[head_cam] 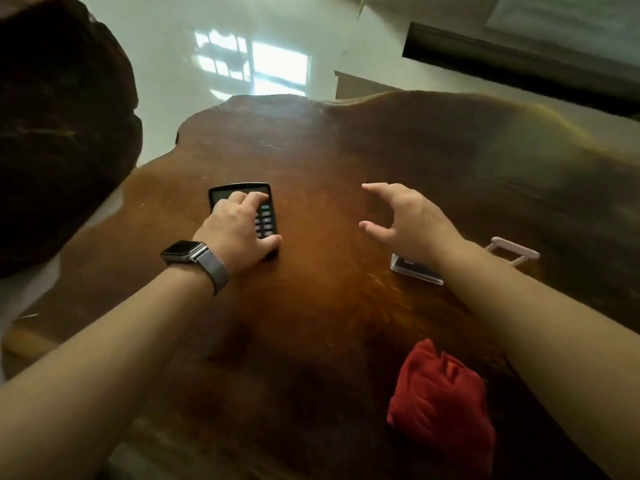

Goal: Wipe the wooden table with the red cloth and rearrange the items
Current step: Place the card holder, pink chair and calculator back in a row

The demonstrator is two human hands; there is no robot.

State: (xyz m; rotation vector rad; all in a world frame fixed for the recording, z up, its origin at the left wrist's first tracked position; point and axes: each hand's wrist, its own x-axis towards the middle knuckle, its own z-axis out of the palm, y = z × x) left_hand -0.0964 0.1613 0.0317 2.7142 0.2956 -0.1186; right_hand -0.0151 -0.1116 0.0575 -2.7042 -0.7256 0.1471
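Cloth point(440, 400) soft, light, bunched (pinch anywhere); left hand point(239, 226) gripping calculator point(258, 209), right hand point(408, 220) spread, empty, over table point(329, 143).

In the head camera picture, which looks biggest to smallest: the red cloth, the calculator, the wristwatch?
1. red cloth, though it lies nearest the camera, which enlarges it.
2. calculator, partly covered by the left hand.
3. wristwatch.

Crumpled red cloth point(441, 401) lies near the wooden table point(346, 161) front edge; black calculator point(254, 209) flat mid-left.
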